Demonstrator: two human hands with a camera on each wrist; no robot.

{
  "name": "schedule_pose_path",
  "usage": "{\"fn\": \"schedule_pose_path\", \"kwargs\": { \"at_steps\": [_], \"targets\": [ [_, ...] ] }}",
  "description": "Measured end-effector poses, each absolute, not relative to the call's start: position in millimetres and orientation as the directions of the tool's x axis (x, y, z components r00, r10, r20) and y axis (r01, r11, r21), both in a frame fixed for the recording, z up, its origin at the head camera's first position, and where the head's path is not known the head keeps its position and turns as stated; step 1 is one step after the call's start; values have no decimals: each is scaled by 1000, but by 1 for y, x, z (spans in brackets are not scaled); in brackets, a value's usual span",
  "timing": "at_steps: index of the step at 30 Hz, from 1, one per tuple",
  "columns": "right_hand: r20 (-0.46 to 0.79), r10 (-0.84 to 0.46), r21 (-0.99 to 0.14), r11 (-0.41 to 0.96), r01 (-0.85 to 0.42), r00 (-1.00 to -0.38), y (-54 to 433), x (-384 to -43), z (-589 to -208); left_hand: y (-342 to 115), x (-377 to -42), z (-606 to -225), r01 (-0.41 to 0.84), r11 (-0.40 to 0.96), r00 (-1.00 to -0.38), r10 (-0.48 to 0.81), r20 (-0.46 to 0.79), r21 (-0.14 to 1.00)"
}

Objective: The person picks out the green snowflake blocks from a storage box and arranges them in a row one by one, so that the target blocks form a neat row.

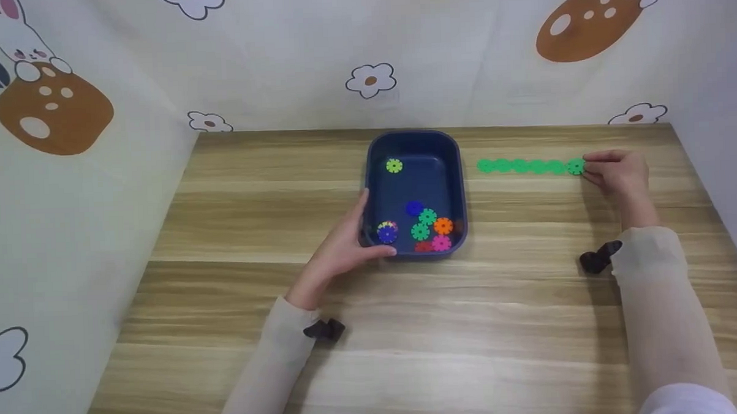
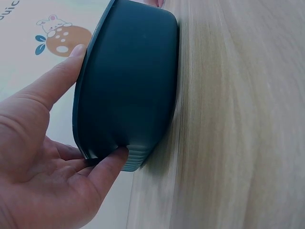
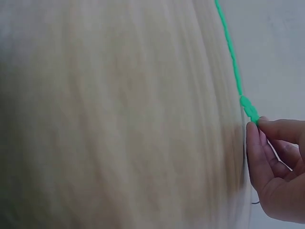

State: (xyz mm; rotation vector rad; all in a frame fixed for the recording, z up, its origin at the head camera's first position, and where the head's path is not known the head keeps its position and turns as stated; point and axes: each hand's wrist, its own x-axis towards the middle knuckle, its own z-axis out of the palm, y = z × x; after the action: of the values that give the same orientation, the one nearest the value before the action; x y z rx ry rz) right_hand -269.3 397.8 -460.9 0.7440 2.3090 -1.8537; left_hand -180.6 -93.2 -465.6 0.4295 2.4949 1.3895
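A dark blue plastic bin [image 1: 418,255] stands on the wooden table, and my left hand [image 1: 344,244] holds it at its near left corner. In the left wrist view the fingers [image 2: 112,167] of that hand curl against the bin's outer wall [image 2: 128,71]. Right of the bin lies a straight row of green notched discs [image 1: 520,165], edge to edge. My right hand [image 1: 625,172] pinches a green notched disc [image 1: 575,166] between thumb and fingers at the row's right end. Seen from the right wrist, this disc [image 3: 249,109] tilts away from the row's line.
Inside the bin are several loose notched discs: a yellow-green one [image 1: 394,165] at the far end, and blue, green, orange [image 1: 443,226], pink and red ones nearer. A patterned cloth wall [image 1: 290,62] rises behind the table [image 1: 447,351], with further walls at both sides.
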Motion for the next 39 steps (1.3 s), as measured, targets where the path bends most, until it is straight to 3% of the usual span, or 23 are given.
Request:
{"fn": "schedule_pose_path", "kwargs": {
  "at_steps": [13, 20, 39],
  "targets": [
    [-367, 325, -898, 122, 423, -872, 397, -266, -459, -93, -182, -467, 136, 484, -923, 378, -66, 865],
    [-358, 296, -932, -52, 359, -885, 395, -263, -457, -94, -181, -465, 103, 511, -927, 360, -103, 854],
    [-286, 290, -915, 201, 350, -913, 380, -264, -445, -92, -181, -466, 101, 492, -926, 364, -99, 865]
  ]
}}
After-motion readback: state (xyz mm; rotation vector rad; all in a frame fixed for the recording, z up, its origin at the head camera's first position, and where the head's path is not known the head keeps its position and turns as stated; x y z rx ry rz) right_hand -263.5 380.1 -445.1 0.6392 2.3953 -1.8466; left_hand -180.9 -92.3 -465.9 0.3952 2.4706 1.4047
